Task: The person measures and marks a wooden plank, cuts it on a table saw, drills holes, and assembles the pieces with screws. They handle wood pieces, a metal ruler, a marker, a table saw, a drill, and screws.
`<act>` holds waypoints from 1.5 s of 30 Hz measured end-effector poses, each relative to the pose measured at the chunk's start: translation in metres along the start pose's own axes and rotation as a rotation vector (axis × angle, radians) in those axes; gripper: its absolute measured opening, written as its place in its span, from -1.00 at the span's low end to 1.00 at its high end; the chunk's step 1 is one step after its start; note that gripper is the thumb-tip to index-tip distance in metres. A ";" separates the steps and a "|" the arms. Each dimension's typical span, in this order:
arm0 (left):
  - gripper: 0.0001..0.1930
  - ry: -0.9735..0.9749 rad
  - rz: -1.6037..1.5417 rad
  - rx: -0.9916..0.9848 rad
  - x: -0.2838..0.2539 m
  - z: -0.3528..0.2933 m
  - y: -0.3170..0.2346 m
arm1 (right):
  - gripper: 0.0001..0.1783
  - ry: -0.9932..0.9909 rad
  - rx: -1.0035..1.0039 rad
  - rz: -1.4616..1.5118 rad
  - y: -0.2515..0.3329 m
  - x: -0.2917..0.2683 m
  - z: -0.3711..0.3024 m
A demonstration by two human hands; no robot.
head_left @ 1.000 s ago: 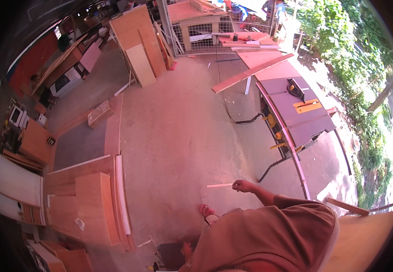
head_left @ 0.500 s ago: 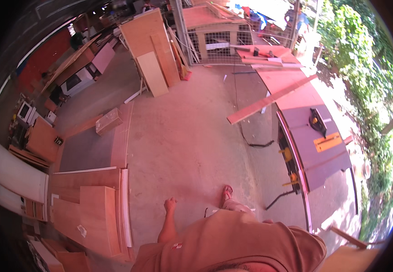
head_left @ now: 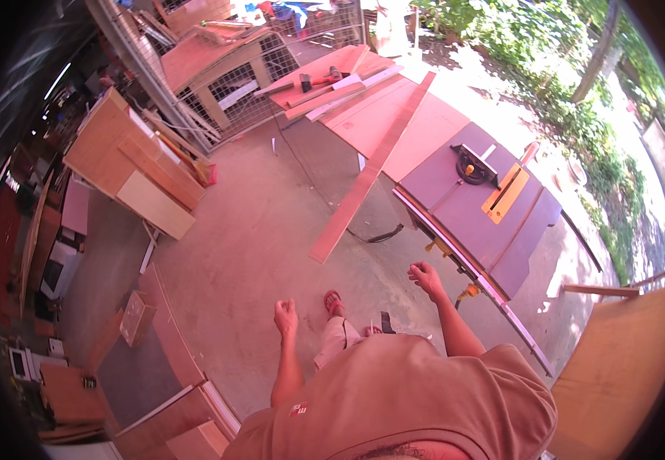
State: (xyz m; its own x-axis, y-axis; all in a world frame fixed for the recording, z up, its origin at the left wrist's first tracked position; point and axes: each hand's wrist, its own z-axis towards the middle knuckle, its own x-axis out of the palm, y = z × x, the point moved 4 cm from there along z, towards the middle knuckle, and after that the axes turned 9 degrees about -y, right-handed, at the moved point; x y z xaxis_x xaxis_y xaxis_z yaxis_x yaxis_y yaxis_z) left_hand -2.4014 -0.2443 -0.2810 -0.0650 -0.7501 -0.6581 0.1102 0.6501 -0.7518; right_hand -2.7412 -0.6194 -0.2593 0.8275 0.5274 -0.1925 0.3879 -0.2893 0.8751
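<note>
My left hand (head_left: 286, 316) hangs in front of me over the concrete floor, its fingers curled in and nothing seen in them. On the other side, my right hand (head_left: 426, 280) is raised beside the near edge of a table saw (head_left: 476, 201), apart from it, with its fingers bent inward and no object in them. The saw has a dark top, a yellow insert plate (head_left: 505, 193) and a black mitre gauge (head_left: 473, 165). A long wooden plank (head_left: 374, 170) lies slantwise on the adjoining board, its near end jutting out over the floor.
A red and black power tool (head_left: 325, 79) lies among wood strips on the far worktop (head_left: 394, 100). Tall wooden panels (head_left: 137, 165) stand at left. Below them is a block (head_left: 137, 318) on flat sheets. A wooden board (head_left: 616, 376) rises at lower right; a cable (head_left: 302, 169) crosses the floor.
My view has swung to the right, bringing the saw nearer the middle. My right hand has come into sight, and my left forearm remains extended in front of me.
</note>
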 end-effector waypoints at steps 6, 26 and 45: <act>-0.43 0.285 -0.107 0.466 0.124 0.105 -0.202 | -0.55 -0.155 0.132 0.001 0.002 0.013 0.012; 0.00 0.679 0.280 0.603 0.244 0.173 -0.273 | -0.63 -0.691 0.004 -0.077 0.076 -0.091 0.179; -0.02 0.984 -0.051 0.376 0.332 0.202 -0.320 | -0.62 -0.500 -0.118 -0.152 0.117 -0.042 0.212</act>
State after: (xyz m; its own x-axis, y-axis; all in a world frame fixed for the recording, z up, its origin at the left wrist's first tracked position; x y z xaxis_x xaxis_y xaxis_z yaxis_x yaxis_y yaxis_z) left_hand -2.2578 -0.7255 -0.2507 -0.8356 -0.2370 -0.4955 0.3742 0.4147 -0.8295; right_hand -2.6451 -0.8445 -0.2431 0.8691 0.1035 -0.4837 0.4941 -0.1323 0.8593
